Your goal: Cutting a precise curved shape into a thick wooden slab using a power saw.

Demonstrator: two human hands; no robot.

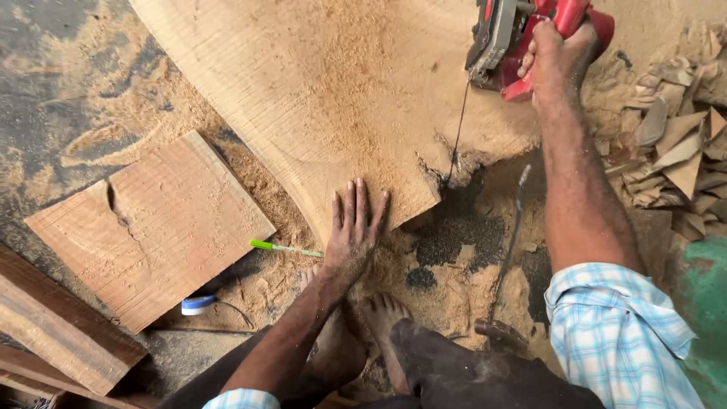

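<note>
On a sawdust-strewn floor: a large pale wooden slab (318, 83) is seen lying flat, its long axis running from the upper left toward the lower right, its rounded, cut end pointing at the squatting person.

Left hand: the left hand (354, 227) is spread wide, fingers flat and apart, and is pressed on the slab's near edge; nothing is held. The placement appears meant to pin the board against shifting.

Right hand: the right hand (556, 53) is closed round the handle of a red power saw (522, 38), held at the slab's right edge with the arm stretched well forward.

Saw: the tool's body is set on the wood near a dark line (457, 132) that runs down to a ragged notch in the edge; whether this is a cut kerf or a hanging cord cannot be told from this view.

Feet: bare feet (379, 318) are planted just behind the slab, close to the pressing hand, likely as a brace.

Nearby: a green pen (284, 248) lies in the sawdust just left of the left hand; a reddish board (151, 227) rests beside the slab; a blue-and-white roll (198, 304) lies below it.

Right margin: wood offcuts (674, 136) are heaped clear of the slab.
</note>
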